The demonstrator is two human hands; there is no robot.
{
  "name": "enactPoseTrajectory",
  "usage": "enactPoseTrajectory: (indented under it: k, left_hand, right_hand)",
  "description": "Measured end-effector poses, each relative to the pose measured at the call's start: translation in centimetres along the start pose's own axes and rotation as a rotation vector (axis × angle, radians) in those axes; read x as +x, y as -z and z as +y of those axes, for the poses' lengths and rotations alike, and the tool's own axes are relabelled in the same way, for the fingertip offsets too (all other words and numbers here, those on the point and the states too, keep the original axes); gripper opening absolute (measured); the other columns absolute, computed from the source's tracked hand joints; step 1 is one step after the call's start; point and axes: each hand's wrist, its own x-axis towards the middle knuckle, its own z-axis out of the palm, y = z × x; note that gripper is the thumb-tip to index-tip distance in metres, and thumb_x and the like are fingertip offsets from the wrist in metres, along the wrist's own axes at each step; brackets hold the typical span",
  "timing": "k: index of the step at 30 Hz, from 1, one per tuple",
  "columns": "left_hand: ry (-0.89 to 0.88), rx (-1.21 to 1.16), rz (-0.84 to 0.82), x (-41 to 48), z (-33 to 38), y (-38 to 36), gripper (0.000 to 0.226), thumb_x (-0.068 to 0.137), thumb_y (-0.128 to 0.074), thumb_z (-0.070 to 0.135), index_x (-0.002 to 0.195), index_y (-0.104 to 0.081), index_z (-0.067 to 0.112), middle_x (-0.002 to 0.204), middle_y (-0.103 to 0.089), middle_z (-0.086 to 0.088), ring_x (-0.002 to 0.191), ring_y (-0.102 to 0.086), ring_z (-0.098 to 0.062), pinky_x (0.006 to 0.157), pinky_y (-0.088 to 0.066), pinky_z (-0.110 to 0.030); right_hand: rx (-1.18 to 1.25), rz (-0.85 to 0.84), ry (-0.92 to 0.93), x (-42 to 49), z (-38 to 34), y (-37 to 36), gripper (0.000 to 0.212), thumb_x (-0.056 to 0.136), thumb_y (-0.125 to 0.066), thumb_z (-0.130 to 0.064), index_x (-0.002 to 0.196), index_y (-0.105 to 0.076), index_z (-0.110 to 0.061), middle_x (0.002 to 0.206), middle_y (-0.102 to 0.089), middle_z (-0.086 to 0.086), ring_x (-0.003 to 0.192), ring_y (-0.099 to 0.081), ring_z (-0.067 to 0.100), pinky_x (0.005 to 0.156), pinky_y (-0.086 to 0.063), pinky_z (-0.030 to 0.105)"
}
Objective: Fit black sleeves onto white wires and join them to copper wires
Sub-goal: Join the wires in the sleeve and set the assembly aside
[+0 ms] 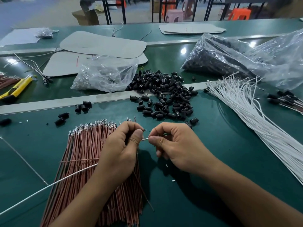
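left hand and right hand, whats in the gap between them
In the head view, a silvery wire tip bridges the gap, pinched by left hand and right hand.

Green table (213, 161): copper wire bundle (91, 153) near left, white wire bundle (262, 120) right, black sleeves (165, 95) heaped centre, two plastic bags (105, 74) behind, yellow utility knife (16, 87) far left, grey sheets (101, 45) at back.

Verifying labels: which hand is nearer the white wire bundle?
Right. The right hand sits left of the white wire bundle; the left hand farther left, over the copper wires.
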Motion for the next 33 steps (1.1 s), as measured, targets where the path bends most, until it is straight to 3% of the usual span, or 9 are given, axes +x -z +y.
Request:
enactPoseTrajectory:
  k: [3, 7, 10, 12, 16, 20, 27, 33]
  left_hand:
    - [0.032, -0.087, 0.022, 0.1, 0.2, 0.0, 0.016, 0.091, -0.05, 0.033, 0.091, -0.06, 0.021, 0.079, -0.062, -0.008, 0.064, -0.054, -0.025, 0.059, -0.048, -0.047]
    - [-0.005, -0.088, 0.045, 0.1, 0.2, 0.0, 0.009, 0.098, -0.053, 0.013, 0.096, -0.06, 0.018, 0.083, -0.072, -0.004, 0.06, -0.059, -0.026, 0.057, -0.053, -0.037]
    - [-0.023, -0.039, 0.042, 0.0, 0.2, 0.0, 0.015, 0.096, -0.057, 0.013, 0.104, -0.063, 0.023, 0.084, -0.075, 0.006, 0.059, -0.062, -0.019, 0.058, -0.056, -0.032]
    - [-0.027, -0.017, 0.023, 0.0, 0.1, 0.0, 0.017, 0.094, -0.061, 0.013, 0.106, -0.066, 0.023, 0.085, -0.075, 0.008, 0.063, -0.065, -0.019, 0.06, -0.057, -0.032]
    - [-0.047, 0.01, 0.011, 0.0, -0.1, 0.0, 0.02, 0.09, -0.066, 0.011, 0.108, -0.07, 0.018, 0.09, -0.075, 0.009, 0.085, -0.071, -0.005, 0.075, -0.054, -0.014]
    - [-0.074, 0.008, -0.01, 0.0, 0.0, 0.1, 0.019, 0.085, -0.065, 0.025, 0.103, -0.071, 0.025, 0.092, -0.073, 0.011, 0.087, -0.07, -0.009, 0.075, -0.055, -0.017]
    - [-0.087, 0.029, 0.001, 0.0, -0.1, 0.2, 0.015, 0.088, -0.071, 0.016, 0.101, -0.071, 0.023, 0.087, -0.071, 0.004, 0.078, -0.069, -0.018, 0.067, -0.059, -0.028]
    - [-0.074, 0.027, 0.013, 0.0, 0.0, 0.0, 0.008, 0.093, -0.063, 0.017, 0.095, -0.067, 0.024, 0.086, -0.067, 0.002, 0.076, -0.064, -0.019, 0.068, -0.056, -0.03]
  right_hand:
    - [0.016, 0.009, -0.023, 0.1, 0.0, 0.0, 0.011, 0.094, -0.069, -0.015, 0.085, -0.071, -0.022, 0.063, -0.069, 0.0, 0.054, -0.062, 0.012, 0.053, -0.052, 0.023]
    - [0.157, 0.024, -0.078, 0.3, 0.1, 0.4, 0.018, 0.095, -0.063, -0.002, 0.096, -0.071, -0.019, 0.081, -0.077, 0.002, 0.076, -0.074, 0.011, 0.074, -0.057, 0.019]
    - [0.213, 0.106, -0.001, 0.5, -0.2, 0.9, 0.02, 0.095, -0.061, 0.001, 0.097, -0.07, -0.017, 0.085, -0.077, 0.002, 0.078, -0.076, 0.018, 0.07, -0.058, 0.019]
    - [0.158, 0.191, 0.087, 0.5, -0.3, 1.0, 0.012, 0.096, -0.063, -0.008, 0.095, -0.07, -0.018, 0.082, -0.076, 0.002, 0.072, -0.075, 0.019, 0.063, -0.058, 0.021]
    - [0.053, 0.217, 0.203, 0.3, 0.0, 0.6, 0.009, 0.095, -0.067, -0.019, 0.093, -0.074, -0.024, 0.074, -0.072, -0.001, 0.063, -0.068, 0.012, 0.06, -0.056, 0.024]
    - [0.011, 0.178, 0.232, 0.2, 0.4, 0.1, 0.018, 0.096, -0.066, -0.014, 0.109, -0.072, -0.024, 0.088, -0.074, -0.006, 0.074, -0.07, 0.012, 0.066, -0.055, 0.022]
    - [0.029, 0.184, 0.26, 0.2, 0.6, -0.1, 0.014, 0.096, -0.065, -0.015, 0.103, -0.067, -0.027, 0.09, -0.073, -0.003, 0.077, -0.072, 0.018, 0.064, -0.056, 0.023]
    - [0.021, 0.199, 0.265, 0.3, 0.7, 0.0, 0.014, 0.095, -0.066, -0.014, 0.102, -0.07, -0.026, 0.089, -0.072, -0.005, 0.076, -0.07, 0.017, 0.064, -0.056, 0.024]
